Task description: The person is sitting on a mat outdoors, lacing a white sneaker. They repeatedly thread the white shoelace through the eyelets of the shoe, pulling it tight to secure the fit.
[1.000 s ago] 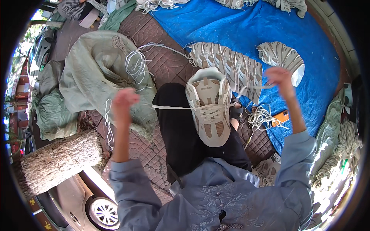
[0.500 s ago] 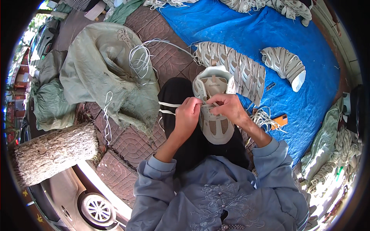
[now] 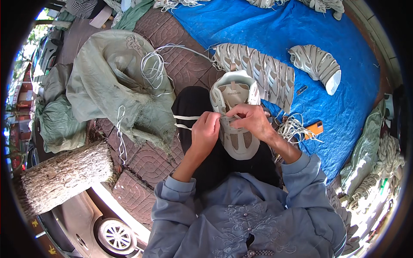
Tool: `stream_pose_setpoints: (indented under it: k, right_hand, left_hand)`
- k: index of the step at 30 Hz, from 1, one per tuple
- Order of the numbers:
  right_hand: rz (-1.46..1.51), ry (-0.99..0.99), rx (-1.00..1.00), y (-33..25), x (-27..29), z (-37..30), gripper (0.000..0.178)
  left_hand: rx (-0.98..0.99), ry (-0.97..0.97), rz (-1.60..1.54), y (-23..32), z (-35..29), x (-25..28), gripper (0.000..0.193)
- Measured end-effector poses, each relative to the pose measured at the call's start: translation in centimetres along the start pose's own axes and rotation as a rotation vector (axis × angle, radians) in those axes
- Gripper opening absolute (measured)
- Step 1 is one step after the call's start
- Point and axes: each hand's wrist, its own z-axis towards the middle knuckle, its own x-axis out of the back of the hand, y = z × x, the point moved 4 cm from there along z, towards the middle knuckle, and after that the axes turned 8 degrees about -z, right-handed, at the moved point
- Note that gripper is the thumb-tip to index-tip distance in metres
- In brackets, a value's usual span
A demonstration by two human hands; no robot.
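Observation:
A beige and white sneaker [image 3: 241, 151] rests on my lap, toe toward me and its tongue showing in the opening. At its left edge my left hand [image 3: 205, 132] is closed in a pinch on a flat white shoelace [image 3: 186, 117]. Two strands of that lace trail leftward from the hand over my dark-trousered knee. Across the eyelets lies my right hand [image 3: 254, 123], thumb and forefinger pinched together at the lacing. The lace at its fingertips is partly hidden by the fingers.
On a blue tarp [image 3: 331, 114] lie a row of nested sneakers [image 3: 262, 71], a shorter stack [image 3: 316, 66], loose white laces [image 3: 292, 129] and an orange phone [image 3: 315, 130]. A pale sack [image 3: 103, 81] with a lace coil sits left, above a tree trunk [image 3: 69, 174] and a parked car [image 3: 79, 215].
The whole view has shifted slightly. Both hands stay at the sneaker's lacing, with only small movements of the right fingers.

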Motion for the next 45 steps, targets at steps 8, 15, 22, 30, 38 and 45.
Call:
stream_pose_setpoints:
  k: [8, 15, 22, 30, 38, 45]
  right_hand:
    - [-0.136, 0.116, 0.27, -0.7, -0.8, -0.9, 0.021]
    - [0.171, 0.088, 0.131, 0.8, 1.1, -1.2, 0.009]
    - [0.284, 0.204, -0.084, 3.9, 5.1, -2.6, 0.015]
    - [0.095, 0.223, 0.134, 4.5, 3.3, -2.0, 0.011]
    - [-0.001, 0.319, 0.246, 5.4, 4.5, -2.3, 0.009]
    - [-0.117, 0.38, 0.38, 5.9, 4.8, -1.5, 0.008]
  left_hand:
    - [-0.254, -0.068, 0.306, 1.5, 0.1, -1.1, 0.025]
    - [-0.438, -0.452, 0.718, 2.1, 1.2, -1.6, 0.019]
    - [0.021, -0.924, 0.311, 1.6, 6.0, -1.8, 0.015]
    - [-0.015, -0.91, 0.528, 3.2, 6.4, -2.9, 0.008]
    - [-0.383, -0.856, 0.533, 4.5, 6.9, -3.0, 0.005]
    - [-0.291, -0.653, 0.436, 4.4, 8.3, -1.8, 0.007]
